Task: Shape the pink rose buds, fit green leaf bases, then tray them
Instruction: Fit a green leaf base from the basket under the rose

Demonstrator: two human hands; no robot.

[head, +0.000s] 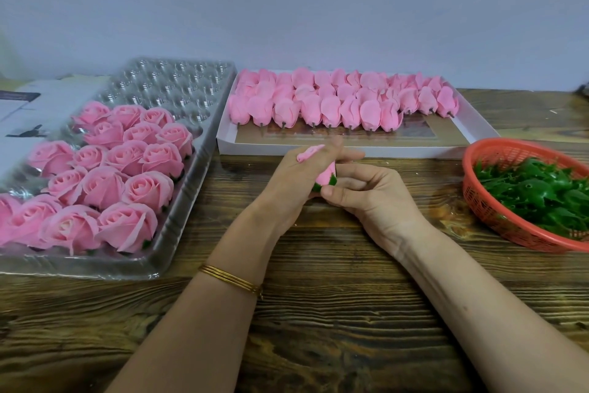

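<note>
1. One pink bud (325,173) is held just above the wooden table (318,297), in front of the white box (471,134). It is wrapped by the curled fingers of the left hand (296,182), and one petal shows over the knuckles.
2. The right hand (366,195) is also curled, with thumb and fingertips pinched on the green leaf base (333,181) at the bud's lower end.
3. Step judged: the base is being seated on the bud. It should be pushed on square, with the bud supported low and the petals not crushed.
4. The leaf points are best spread evenly round the bud before it is let go.
5. Finished roses (127,169) are packed in the near cells of the clear tray (178,227). A cell behind them is likely meant for this one.
6. Unshaped buds (318,105) lie in rows in the box. Spare leaf bases (541,195) are heaped in the red basket (478,195) at right.
</note>
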